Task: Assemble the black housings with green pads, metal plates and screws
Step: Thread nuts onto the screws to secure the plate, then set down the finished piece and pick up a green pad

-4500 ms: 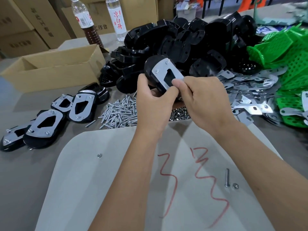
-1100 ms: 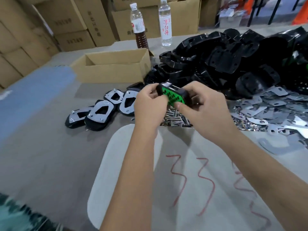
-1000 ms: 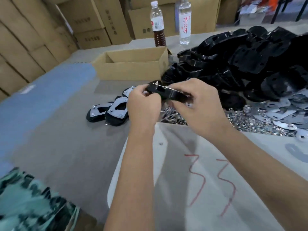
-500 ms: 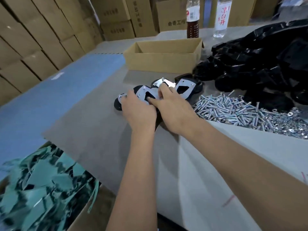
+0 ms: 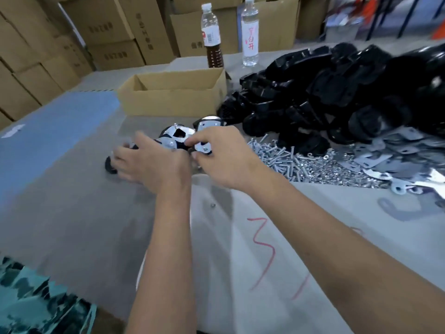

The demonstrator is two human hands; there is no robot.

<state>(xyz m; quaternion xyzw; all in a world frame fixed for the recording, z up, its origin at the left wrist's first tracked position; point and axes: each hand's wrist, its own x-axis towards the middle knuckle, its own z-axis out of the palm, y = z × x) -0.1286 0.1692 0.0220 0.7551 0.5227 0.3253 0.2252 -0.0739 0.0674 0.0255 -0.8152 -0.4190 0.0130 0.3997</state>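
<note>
Grey table point(image 5: 72, 213) | assembled housings point(image 5: 178, 136) under both hands | right hand point(image 5: 221, 155) touching one

We see bare table point(image 5: 72, 213) left of hands; cardboard box point(image 5: 173, 97) blocks behind, black housing pile point(image 5: 337, 92) and screws point(image 5: 284, 157) crowd right side.

Stacked brown cartons point(image 5: 113, 32) behind a grey worktable point(image 5: 72, 213), blue floor point(image 5: 55, 126) at left

Left hand point(image 5: 147, 162) motion-blurred, its grip unclear, hiding finished housings point(image 5: 177, 137).
</note>
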